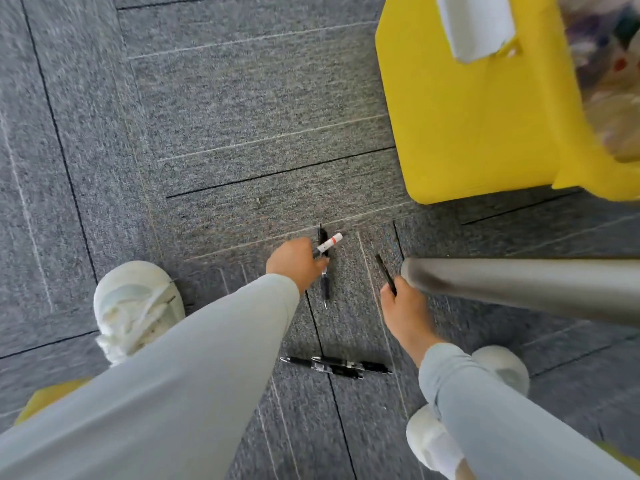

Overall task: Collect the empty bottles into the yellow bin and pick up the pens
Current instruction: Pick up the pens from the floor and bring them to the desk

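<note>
My left hand (298, 263) is closed around a white marker (330, 242) with a red band, low over the grey carpet. Just below that hand a black pen (325, 289) lies on the floor, partly hidden by the fingers. My right hand (403, 306) grips a thin black pen (385, 271) that points up and to the left. Two black pens (337, 366) lie side by side on the carpet nearer to me, between my arms. The yellow bin (478, 109) stands at the upper right, with blurred contents visible inside its top.
A grey metal leg (519, 285) slants in from the right, just beside my right hand. My white shoes (138, 306) (498, 368) stand left and right on the carpet. A white paper label (474, 26) hangs on the bin's side.
</note>
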Action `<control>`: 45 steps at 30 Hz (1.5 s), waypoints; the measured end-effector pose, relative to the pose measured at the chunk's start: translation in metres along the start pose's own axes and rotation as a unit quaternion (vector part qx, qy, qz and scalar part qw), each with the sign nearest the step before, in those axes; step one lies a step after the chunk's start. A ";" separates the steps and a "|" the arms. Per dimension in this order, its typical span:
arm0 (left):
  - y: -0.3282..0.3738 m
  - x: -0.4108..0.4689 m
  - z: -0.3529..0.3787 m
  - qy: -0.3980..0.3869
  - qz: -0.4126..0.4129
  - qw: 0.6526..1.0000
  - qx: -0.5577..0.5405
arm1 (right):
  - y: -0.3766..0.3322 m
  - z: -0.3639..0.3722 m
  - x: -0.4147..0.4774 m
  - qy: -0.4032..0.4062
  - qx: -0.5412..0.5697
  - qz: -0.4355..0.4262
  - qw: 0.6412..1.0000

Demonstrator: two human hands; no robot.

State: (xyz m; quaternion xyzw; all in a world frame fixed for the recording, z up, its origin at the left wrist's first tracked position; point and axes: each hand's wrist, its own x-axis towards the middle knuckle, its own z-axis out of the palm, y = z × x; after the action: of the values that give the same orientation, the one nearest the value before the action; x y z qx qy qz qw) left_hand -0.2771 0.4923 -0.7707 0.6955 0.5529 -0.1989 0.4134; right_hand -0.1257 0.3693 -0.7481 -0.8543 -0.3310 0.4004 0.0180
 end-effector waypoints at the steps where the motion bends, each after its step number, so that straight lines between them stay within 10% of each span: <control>1: 0.005 0.002 0.004 0.002 -0.004 1.000 0.000 | 0.005 -0.001 0.000 0.000 -0.001 -0.005 1.000; 27: -0.017 -0.041 0.003 0.109 0.042 0.991 0.066 | 0.038 0.013 -0.043 -0.057 -0.078 -0.107 0.990; 34: -0.040 -0.060 0.004 0.145 0.030 0.989 0.025 | 0.055 0.068 -0.083 -0.114 -0.128 0.006 0.985; 37: -0.049 -0.067 0.008 0.132 0.036 0.990 0.024 | 0.051 0.084 -0.090 -0.071 0.043 0.141 0.987; 40: -0.060 -0.069 0.010 0.125 0.031 0.991 0.019 | 0.036 0.096 -0.097 -0.070 0.252 0.314 0.913; 45: -0.071 -0.069 0.008 0.111 0.027 0.993 0.006 | 0.017 0.110 -0.094 -0.015 0.346 0.350 0.870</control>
State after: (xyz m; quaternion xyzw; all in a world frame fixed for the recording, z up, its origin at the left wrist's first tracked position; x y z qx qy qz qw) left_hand -0.3635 0.4481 -0.7500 0.7306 0.5750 -0.1126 0.3506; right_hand -0.2360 0.2762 -0.7643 -0.8473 0.1492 0.4821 0.1656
